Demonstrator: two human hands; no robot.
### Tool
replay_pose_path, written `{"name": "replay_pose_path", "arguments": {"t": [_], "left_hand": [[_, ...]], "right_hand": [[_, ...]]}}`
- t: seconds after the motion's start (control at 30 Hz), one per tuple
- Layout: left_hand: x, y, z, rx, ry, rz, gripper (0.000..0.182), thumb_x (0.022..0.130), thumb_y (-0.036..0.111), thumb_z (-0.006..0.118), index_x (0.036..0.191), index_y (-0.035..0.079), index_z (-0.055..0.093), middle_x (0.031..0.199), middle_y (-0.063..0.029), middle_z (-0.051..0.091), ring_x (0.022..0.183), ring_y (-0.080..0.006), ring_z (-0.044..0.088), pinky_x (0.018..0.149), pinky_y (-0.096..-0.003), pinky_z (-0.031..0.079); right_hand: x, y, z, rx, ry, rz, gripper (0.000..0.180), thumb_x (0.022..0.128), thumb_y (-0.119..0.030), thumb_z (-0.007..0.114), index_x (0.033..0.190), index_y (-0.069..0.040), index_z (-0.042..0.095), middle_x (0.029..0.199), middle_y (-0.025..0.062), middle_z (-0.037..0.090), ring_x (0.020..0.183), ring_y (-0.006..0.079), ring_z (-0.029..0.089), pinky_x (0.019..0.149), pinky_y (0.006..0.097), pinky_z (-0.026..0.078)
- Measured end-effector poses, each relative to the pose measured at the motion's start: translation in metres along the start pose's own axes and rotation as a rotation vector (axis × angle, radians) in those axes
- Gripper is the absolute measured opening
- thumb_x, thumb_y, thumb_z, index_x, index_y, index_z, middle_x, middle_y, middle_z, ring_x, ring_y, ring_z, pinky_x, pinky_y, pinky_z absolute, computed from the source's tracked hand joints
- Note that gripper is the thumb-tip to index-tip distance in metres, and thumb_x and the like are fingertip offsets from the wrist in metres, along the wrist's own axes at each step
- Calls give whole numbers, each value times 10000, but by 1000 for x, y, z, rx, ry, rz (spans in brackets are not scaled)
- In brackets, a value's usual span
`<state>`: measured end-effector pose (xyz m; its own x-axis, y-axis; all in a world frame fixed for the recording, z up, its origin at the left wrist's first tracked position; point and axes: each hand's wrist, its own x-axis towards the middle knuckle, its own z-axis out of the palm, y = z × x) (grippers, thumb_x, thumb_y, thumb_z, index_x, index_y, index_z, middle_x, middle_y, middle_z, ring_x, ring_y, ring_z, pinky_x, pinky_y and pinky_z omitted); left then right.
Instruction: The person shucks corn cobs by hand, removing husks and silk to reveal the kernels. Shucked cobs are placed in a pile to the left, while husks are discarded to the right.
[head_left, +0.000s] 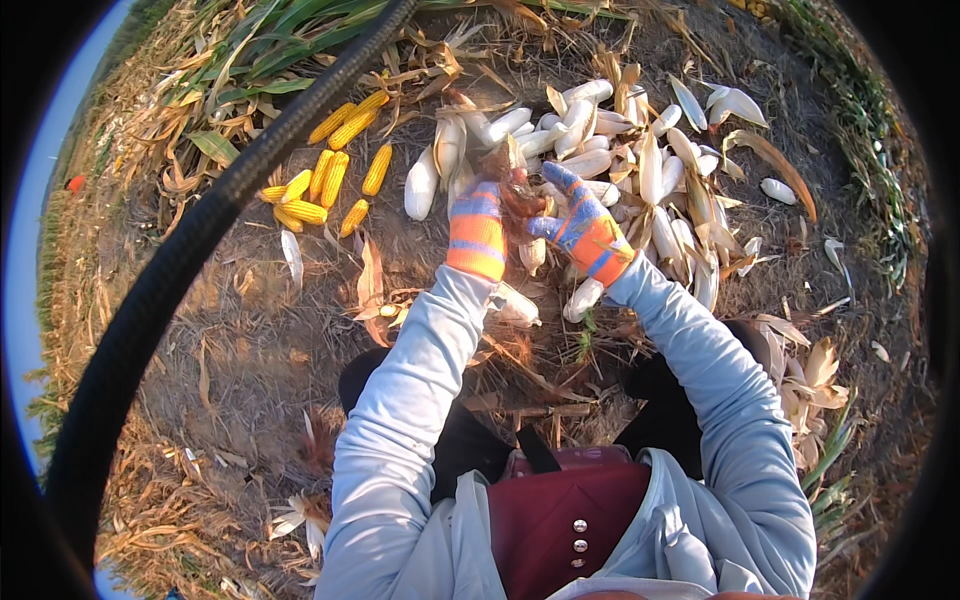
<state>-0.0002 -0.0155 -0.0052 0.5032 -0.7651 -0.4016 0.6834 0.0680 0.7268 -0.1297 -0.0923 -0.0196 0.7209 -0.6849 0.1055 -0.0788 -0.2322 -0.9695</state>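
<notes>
My left hand (478, 234), in an orange and blue-grey knit glove, grips a corn ear with reddish-brown silk and dry husk (519, 191); part of the ear is hidden and blurred. Just right of that silk, my right hand (591, 229) in a matching glove has its thumb and fingers spread. Around and beyond both hands lies a heap of corn ears in pale husks (577, 124). One pale-husked ear (516, 306) rests below my left wrist, and another pale-husked ear (583, 300) lies under my right wrist.
Several bare yellow corn ears (335, 178) lie on the ground to the left. Cut green corn stalks (285, 37) are piled at the upper left. Loose dry husks (817, 375) lie at the right. A black cable (187, 225) crosses the left side, near the camera.
</notes>
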Motion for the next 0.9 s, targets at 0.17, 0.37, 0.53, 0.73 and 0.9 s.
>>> {"name": "replay_pose_path", "arguments": {"t": [0.17,0.37,0.53,0.73,0.9], "left_hand": [[-1,-7,7,197,-33,271,218,837,127,449,969,31,593,829,-93,613,692,-188,588,641,-303,497],[19,-23,1,2,-86,165,191,860,113,460,990,43,582,888,-70,599,751,-158,562,709,-261,460],[18,-36,7,36,-234,126,132,874,127,475,897,39,570,762,-38,581,680,-121,524,674,-246,437],[-37,-31,15,527,-300,135,162,904,151,457,965,29,544,762,-11,567,662,-66,492,563,-194,407],[-66,-8,-11,666,-467,-163,264,893,118,458,1133,19,508,802,-12,569,688,-62,496,602,-187,415]], "right_hand": [[3,-39,1,-64,-84,61,664,715,-106,703,1284,-7,375,1250,135,468,1153,208,453,977,300,355],[13,-34,-7,255,166,201,323,845,-182,589,1088,23,532,873,57,619,809,79,533,694,228,449],[20,1,-15,103,149,269,382,871,-260,550,1127,21,512,961,73,599,845,125,545,724,243,444],[38,48,-74,73,490,277,425,884,-392,481,1019,1,572,903,91,621,812,182,578,709,286,449],[65,51,-188,505,933,393,399,891,-422,448,917,-36,546,800,98,610,675,255,584,645,395,509]]}}
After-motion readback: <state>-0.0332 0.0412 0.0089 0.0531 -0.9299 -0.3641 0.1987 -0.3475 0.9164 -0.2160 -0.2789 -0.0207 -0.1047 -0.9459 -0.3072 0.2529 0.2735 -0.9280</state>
